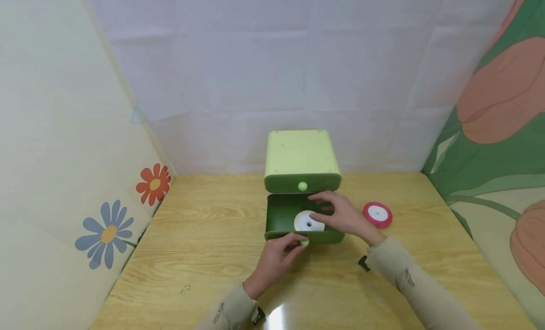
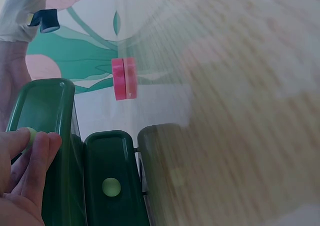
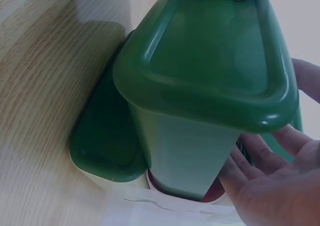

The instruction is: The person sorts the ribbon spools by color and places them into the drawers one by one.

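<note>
A green drawer box [image 1: 302, 150] has its middle drawer [image 1: 281, 212] pulled out, with closed drawers above and below it. My left hand [image 1: 276, 256] pinches the pale green knob [image 1: 304, 242] of the pulled-out drawer between thumb and fingers. A white-faced ribbon spool [image 1: 303, 221] lies flat inside that drawer. Over the drawer's right side reaches my right hand [image 1: 342, 216], fingers spread and fairly straight, its thumb at the spool's edge. In the right wrist view the drawer's wall hides the fingertips of the right hand [image 3: 280, 171]. The spool is hidden there too.
To the right of the box a pink ribbon spool [image 1: 377, 214] with a white centre lies on the wooden table [image 1: 204, 226]. A closed lower drawer [image 2: 112, 156] shows in the left wrist view. White cloth [image 1: 238, 74] hangs behind, and flower-printed panels [image 1: 502, 108] stand at both sides.
</note>
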`<state>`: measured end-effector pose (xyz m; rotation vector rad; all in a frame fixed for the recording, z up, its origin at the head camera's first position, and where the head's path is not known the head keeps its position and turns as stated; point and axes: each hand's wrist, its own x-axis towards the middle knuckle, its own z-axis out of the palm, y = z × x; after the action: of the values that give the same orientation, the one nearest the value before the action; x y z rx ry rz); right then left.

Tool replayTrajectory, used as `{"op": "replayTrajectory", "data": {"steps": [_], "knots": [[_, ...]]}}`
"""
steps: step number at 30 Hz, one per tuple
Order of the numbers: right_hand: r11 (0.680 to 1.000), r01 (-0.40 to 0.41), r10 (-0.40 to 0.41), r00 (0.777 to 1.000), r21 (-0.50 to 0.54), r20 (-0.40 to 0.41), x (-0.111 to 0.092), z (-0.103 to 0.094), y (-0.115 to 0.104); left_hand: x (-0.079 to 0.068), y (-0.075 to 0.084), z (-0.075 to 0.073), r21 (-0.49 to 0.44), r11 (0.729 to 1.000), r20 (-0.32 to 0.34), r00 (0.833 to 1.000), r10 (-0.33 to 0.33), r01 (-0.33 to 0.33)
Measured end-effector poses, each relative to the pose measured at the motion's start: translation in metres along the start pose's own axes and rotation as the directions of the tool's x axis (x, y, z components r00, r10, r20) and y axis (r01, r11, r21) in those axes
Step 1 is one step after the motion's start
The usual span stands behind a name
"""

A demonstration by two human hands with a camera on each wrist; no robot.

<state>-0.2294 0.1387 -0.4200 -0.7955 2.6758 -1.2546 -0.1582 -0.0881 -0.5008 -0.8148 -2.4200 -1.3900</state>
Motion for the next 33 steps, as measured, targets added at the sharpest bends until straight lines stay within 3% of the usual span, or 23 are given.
{"op": "replayTrajectory", "data": {"steps": [14,24,33], "knots": [[0.999,0.049,-0.049,0.999,0.008,-0.018,0.0,-0.005,-0.007,0.001,0.0,-0.001,-0.007,1.0,0.006,1.0,-0.005,0.005],[0.99,0.137,-0.138,0.99,-0.013,-0.04,-0.002,-0.03,-0.027,0.0,0.0,-0.001,-0.016,1.0,0.0,1.0,0.011,-0.011],[0.987,0.131,-0.146,0.968,-0.088,-0.202,0.008,-0.063,-0.036,0.002,-0.001,0.0,-0.019,0.999,-0.021,0.999,0.035,-0.035]]}}
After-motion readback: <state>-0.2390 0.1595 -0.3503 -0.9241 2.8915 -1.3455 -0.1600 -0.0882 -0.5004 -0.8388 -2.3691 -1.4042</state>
